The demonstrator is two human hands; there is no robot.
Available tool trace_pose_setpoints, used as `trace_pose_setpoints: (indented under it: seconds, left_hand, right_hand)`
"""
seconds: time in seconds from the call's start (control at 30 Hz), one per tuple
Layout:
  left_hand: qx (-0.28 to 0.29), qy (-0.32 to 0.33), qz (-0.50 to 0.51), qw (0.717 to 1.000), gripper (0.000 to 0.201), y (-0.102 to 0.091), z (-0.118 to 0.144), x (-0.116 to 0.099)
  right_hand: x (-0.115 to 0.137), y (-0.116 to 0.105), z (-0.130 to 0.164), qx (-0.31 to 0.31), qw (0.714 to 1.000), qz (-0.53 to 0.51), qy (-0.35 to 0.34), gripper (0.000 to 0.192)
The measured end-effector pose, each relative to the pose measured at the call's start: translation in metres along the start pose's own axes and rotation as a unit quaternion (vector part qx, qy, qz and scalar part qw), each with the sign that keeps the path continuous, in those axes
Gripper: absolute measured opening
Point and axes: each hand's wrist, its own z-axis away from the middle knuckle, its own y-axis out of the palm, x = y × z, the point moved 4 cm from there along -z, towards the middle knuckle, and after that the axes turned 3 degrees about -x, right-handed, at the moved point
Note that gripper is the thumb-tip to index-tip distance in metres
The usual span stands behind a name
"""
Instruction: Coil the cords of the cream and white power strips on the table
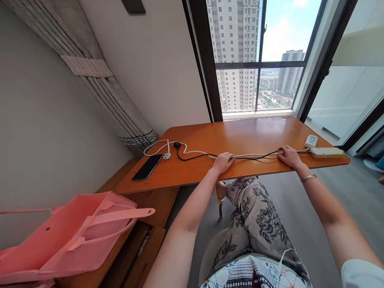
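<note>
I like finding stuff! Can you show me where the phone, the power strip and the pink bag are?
phone (147,167): head view, middle of its dark screen.
power strip (327,152): head view, middle of its cream top face.
pink bag (64,236): head view, its front side panel.

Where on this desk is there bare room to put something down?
The widest bare patch on the desk lies behind the cables, toward the window. A smaller one sits at the front edge between the phone and the left hand. It is crowded along the cable line, from the plugs past the right hand to the power strip.
</note>
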Motion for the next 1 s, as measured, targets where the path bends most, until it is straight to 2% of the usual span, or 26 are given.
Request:
trace_pose_setpoints:
  seconds: [0.2,0.4,0.7,0.83,1.0]
  left_hand:
    - [-0.009,-0.023,-0.033,0.999,0.031,-0.005,0.004,-0.002]
    - [-0.012,-0.019,-0.037,0.999,0.037,-0.009,0.013,0.000]
    - [-0.081,-0.108,-0.076,0.988,0.033,-0.015,0.022,0.017]
    - [-0.057,-0.122,-0.079,0.988,0.034,-0.012,0.022,0.020]
    - [-0.032,-0.114,-0.075,0.990,0.036,-0.012,0.020,0.020]
  right_hand:
    - [0.002,-0.001,-0.001,0.011,1.000,-0.003,-0.010,0.029]
    - [0.004,-0.002,0.001,0.006,0.997,-0.062,-0.035,0.030]
    - [-0.002,-0.004,0.012,-0.039,0.999,-0.002,0.003,0.042]
    - [-0.003,-0.006,0.023,-0.068,0.998,0.001,0.019,0.042]
    - [-0.003,-0.005,0.026,-0.061,0.996,-0.050,0.031,0.037]
